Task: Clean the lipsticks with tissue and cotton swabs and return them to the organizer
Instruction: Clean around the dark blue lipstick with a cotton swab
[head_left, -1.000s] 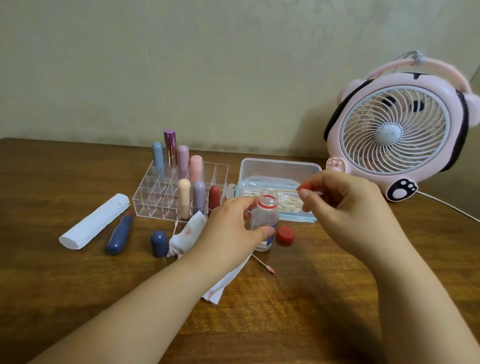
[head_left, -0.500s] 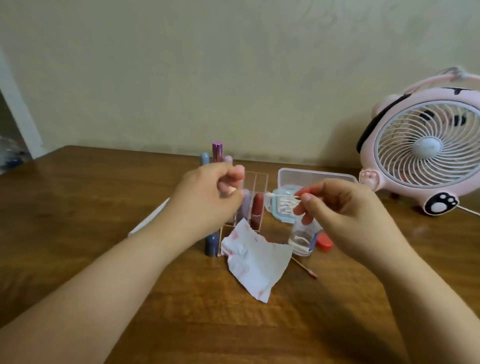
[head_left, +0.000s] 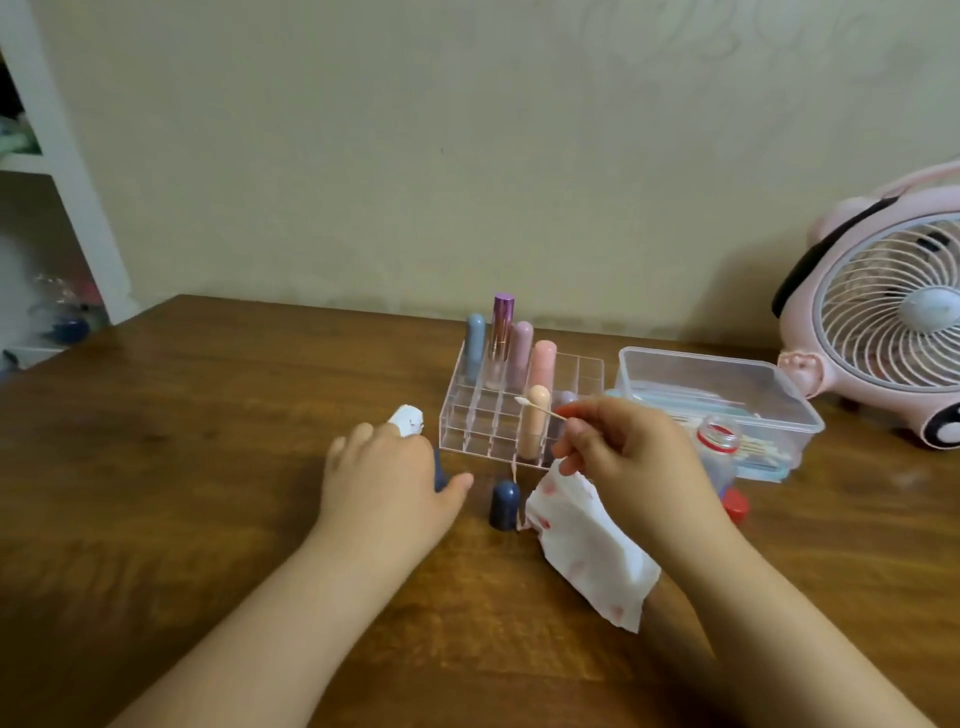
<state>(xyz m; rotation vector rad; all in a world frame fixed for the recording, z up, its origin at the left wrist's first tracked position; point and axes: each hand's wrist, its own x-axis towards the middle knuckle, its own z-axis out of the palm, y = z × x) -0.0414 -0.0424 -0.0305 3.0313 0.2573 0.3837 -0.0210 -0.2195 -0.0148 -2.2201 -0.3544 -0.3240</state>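
While my right hand (head_left: 631, 457) pinches a cotton swab (head_left: 540, 409) between thumb and forefinger, its white tip points left across the front of the clear acrylic organizer (head_left: 498, 415), just before the beige lipstick (head_left: 535, 421) standing in a front compartment. My other fingers on that hand curl loosely, and a stained white tissue (head_left: 587, 545) hangs down from under the palm onto the wooden table (head_left: 208, 441); whether I grip it or it only lies beneath, I cannot tell. My left hand (head_left: 387, 478) lies palm down just left of the organizer's front corner, fingers bent over a dark blue lipstick (head_left: 440, 470) of which only a sliver shows; I cannot tell whether I have closed on it. A rolled white tissue (head_left: 408, 418) peeks out beyond my knuckles. Before the organizer stands a dark blue cap (head_left: 504, 504), upright and apart from both hands. At the organizer's back row stand a blue-grey lipstick (head_left: 475, 345), a purple-capped tube (head_left: 501, 338), a mauve lipstick (head_left: 521, 353) and a pink lipstick (head_left: 542, 366). Right of the organizer sit a clear plastic swab box (head_left: 727, 384), an open small bottle (head_left: 719, 452) and its red cap (head_left: 735, 506), with a pink fan (head_left: 883, 332) further right.
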